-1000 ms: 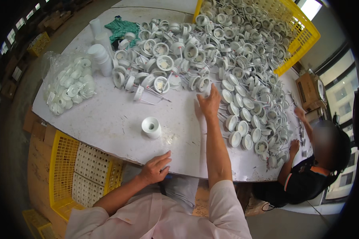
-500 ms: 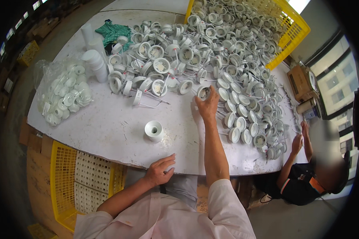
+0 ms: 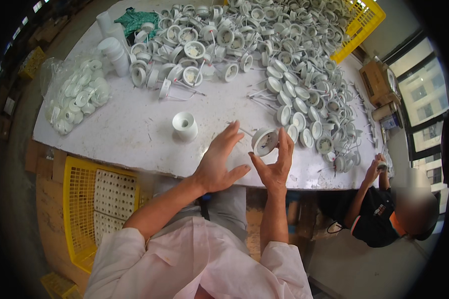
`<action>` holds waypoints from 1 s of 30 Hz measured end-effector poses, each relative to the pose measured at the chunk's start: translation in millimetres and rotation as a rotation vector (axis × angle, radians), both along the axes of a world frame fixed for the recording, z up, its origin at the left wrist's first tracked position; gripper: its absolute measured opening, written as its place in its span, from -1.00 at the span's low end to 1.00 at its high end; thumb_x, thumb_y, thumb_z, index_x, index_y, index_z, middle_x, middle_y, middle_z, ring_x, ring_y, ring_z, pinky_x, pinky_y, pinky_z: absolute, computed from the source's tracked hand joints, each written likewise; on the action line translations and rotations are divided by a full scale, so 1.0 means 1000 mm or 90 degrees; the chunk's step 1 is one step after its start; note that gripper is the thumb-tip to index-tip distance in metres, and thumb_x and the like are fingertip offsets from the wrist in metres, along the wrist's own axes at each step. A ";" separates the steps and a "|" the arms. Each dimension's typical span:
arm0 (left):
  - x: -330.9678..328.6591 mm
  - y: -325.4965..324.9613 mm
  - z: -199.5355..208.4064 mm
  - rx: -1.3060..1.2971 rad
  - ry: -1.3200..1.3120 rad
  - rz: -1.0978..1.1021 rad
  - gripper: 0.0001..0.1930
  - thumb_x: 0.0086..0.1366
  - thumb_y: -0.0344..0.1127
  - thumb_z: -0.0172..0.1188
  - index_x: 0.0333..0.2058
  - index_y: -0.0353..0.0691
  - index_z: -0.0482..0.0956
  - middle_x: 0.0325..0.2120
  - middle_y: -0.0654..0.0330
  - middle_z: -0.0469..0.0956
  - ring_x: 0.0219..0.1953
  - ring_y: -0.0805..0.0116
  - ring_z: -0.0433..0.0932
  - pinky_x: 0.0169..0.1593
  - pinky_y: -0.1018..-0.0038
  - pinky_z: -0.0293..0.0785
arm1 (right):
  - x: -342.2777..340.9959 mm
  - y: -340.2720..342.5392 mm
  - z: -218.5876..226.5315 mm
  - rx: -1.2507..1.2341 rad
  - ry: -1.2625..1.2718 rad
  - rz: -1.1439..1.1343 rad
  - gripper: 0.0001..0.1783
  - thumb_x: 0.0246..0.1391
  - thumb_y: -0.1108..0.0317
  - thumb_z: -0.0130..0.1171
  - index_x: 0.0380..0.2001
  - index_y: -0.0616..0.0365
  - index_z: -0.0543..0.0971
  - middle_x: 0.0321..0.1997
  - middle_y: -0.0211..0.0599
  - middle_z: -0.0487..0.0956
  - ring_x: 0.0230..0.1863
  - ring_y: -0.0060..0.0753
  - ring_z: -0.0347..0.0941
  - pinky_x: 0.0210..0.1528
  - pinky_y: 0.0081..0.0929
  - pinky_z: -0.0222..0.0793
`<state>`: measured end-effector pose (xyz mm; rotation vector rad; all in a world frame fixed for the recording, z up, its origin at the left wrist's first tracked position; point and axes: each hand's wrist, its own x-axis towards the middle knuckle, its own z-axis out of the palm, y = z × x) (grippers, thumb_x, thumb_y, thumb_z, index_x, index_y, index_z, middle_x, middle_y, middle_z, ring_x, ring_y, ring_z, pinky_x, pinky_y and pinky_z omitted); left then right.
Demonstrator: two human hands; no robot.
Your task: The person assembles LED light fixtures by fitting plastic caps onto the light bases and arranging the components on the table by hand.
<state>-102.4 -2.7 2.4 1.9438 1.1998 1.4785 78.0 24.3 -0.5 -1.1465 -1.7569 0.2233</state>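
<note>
Right hand (image 3: 273, 167) pinching round white fitting (image 3: 265, 141) above tabletop (image 3: 134, 134). Left hand (image 3: 218, 162) spread, fingers open, just beside fitting.

1. Bright, even daylight over the white worktop (image 3: 134, 134); colours clean, nothing blown out there.
2. Strongest light from the windows (image 3: 424, 99) at the right edge, slightly overexposed.
3. Soft, short shadows under the right hand (image 3: 274, 167) and left hand (image 3: 217, 164), falling on the worktop edge.
4. Faint sheen on the clear plastic bag (image 3: 75, 94) at upper left.
5. Heavy fisheye bending: worktop edges curved, black vignette filling the corners and the left rim.
6. Sharp at centre; softer and dimmer toward the rim, floor at left in gloom.
7. Blurred patch over the seated person's head at lower right.
</note>
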 end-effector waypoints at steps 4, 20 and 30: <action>0.004 0.007 -0.008 -0.081 0.043 -0.197 -0.47 0.18 -0.09 0.25 0.01 -0.36 0.45 0.07 -0.12 0.43 0.12 -0.02 0.43 0.13 0.27 0.38 | 0.014 -0.027 0.004 -0.027 -0.020 0.128 0.08 -0.46 0.55 0.49 0.27 0.19 0.24 0.16 -0.01 0.35 0.17 -0.04 0.32 0.15 -0.29 0.33; -0.018 -0.026 -0.042 -0.456 -0.262 -0.228 -0.46 0.27 0.07 0.15 -0.05 -0.36 0.52 -0.22 0.09 0.61 -0.17 0.41 0.53 -0.06 0.46 0.42 | -0.019 -0.034 -0.032 -0.457 0.399 0.160 -0.70 0.20 0.50 0.05 -0.01 0.35 0.53 -0.16 -0.32 0.59 -0.19 -0.61 0.46 -0.15 -0.67 0.38; -0.006 -0.031 -0.044 -0.167 -0.025 -0.006 -0.59 0.15 -0.21 0.35 -0.13 -0.39 0.52 -0.29 0.04 0.61 -0.25 0.30 0.60 -0.14 0.41 0.49 | -0.050 -0.040 -0.049 -0.423 0.587 0.072 -0.74 0.18 0.48 0.08 -0.09 0.38 0.50 -0.17 -0.23 0.57 -0.16 -0.58 0.46 -0.13 -0.62 0.39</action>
